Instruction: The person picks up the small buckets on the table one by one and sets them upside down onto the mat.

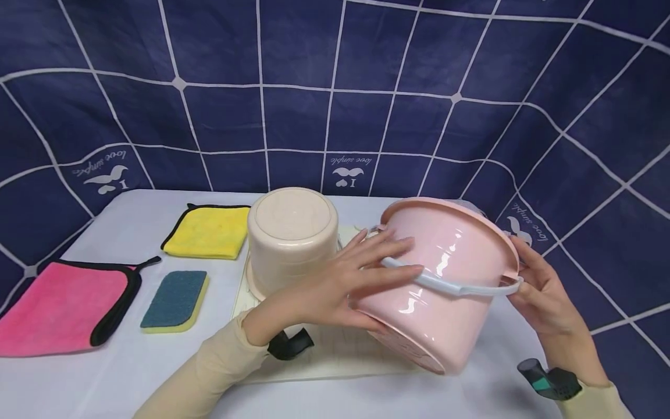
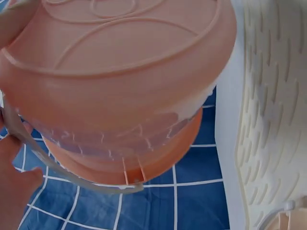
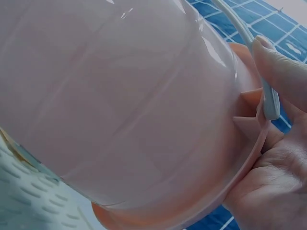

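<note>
A pink bucket [image 1: 445, 279] hangs tilted above the white ribbed mat [image 1: 335, 355], its base turned toward me and its mouth away. My right hand [image 1: 549, 297] grips the rim by the handle's end, the thumb over the pale grey handle [image 3: 242, 28]. My left hand [image 1: 345, 279] lies against the bucket's left side with fingers spread and fairly straight across the wall and handle. Its thumb touches the bottom edge. In the left wrist view, the ringed base [image 2: 129, 43] fills the top. The bucket's inside is hidden.
A cream bucket [image 1: 293, 233] stands upside down on the mat, left of the pink one. Further left lie a folded yellow cloth [image 1: 211, 231], a blue-green and yellow sponge [image 1: 175, 299] and a pink cloth [image 1: 68, 305] with black edging. A dark blue tiled-pattern sheet [image 1: 293, 122] hangs behind.
</note>
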The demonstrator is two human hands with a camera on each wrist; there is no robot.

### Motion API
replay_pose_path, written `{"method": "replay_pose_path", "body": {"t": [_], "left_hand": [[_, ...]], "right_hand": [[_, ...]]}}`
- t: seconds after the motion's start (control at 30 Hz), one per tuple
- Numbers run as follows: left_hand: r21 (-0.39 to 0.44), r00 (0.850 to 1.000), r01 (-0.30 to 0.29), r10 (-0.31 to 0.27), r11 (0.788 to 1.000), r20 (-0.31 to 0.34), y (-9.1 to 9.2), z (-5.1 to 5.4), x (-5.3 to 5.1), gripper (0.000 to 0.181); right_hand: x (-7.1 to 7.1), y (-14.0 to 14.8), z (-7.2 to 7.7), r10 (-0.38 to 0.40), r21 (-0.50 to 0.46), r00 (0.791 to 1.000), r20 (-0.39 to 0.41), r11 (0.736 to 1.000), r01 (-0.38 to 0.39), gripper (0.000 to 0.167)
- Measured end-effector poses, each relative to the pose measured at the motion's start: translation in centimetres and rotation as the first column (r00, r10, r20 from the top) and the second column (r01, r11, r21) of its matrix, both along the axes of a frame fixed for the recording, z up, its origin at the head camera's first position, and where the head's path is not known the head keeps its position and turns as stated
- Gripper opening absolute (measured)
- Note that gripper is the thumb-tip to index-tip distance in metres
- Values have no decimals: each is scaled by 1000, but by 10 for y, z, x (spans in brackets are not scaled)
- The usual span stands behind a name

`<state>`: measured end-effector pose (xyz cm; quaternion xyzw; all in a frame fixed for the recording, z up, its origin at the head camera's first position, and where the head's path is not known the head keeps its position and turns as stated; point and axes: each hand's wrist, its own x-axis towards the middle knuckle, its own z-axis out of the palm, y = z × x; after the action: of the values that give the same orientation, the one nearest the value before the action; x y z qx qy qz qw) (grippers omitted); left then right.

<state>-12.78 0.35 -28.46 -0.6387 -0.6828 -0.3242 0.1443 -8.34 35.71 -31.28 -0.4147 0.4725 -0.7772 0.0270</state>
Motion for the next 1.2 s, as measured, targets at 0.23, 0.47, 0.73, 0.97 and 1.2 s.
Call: {"method": "replay_pose_path", "body": {"t": [0.23, 0.47, 0.73, 0.97, 1.2], "left_hand": [[216, 996, 87, -83, 973, -29, 10, 2, -4, 62], [234, 998, -19, 3, 972, 70, 13, 4, -7, 57], [198, 984, -148, 125, 969, 125, 17, 5, -8, 54], [174, 971, -203, 174, 964, 165, 20, 6, -11, 52], [171, 920, -235, 163, 957, 356, 25, 3, -13, 52]], "right_hand": [[3, -5, -4, 57, -65, 996, 68, 997, -53, 59], [8, -10, 12, -265, 161, 961, -84, 948, 275, 55], [34, -84, 68, -284, 392, 591, -755, 526, 754, 66], [27, -98, 69, -220, 482, 546, -809, 285, 829, 66], [21, -108, 71, -326, 369, 562, -760, 495, 787, 41]]}}
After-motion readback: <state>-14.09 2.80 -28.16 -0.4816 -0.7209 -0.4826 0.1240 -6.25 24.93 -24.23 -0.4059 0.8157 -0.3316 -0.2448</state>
